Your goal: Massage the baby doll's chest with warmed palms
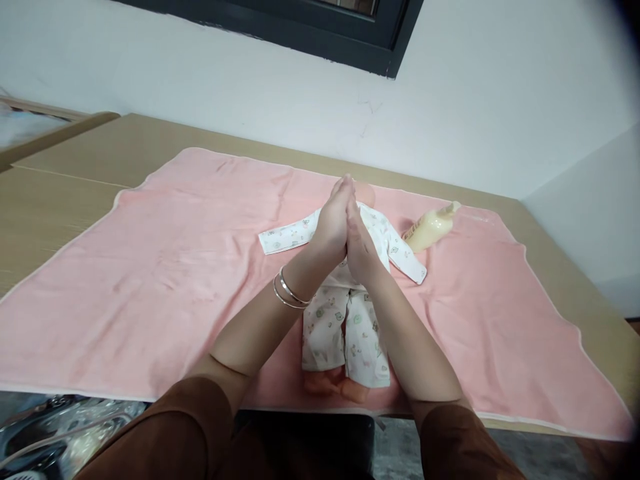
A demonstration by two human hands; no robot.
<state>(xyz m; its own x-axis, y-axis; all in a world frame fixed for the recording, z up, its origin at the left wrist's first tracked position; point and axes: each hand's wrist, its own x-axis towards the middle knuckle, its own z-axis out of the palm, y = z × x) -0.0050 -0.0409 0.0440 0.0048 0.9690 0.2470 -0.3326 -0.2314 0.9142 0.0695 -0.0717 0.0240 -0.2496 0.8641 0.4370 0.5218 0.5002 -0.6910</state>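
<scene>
With the left hand (333,225) and right hand (361,252) pressed flat together, fingers straight and empty, over the doll (345,320) lying on the towel (175,267), a careless sideways sweep may knock the bottle (430,229) beside its sleeve.

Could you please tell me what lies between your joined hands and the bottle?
The head view shows the doll's sleeve there, spread on the towel, reaching from under the left hand and right hand toward the bottle.

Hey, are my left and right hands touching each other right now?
Touching. The head view shows the left hand and the right hand pressed flat together, palm to palm, with no gap between them, above the doll.
</scene>
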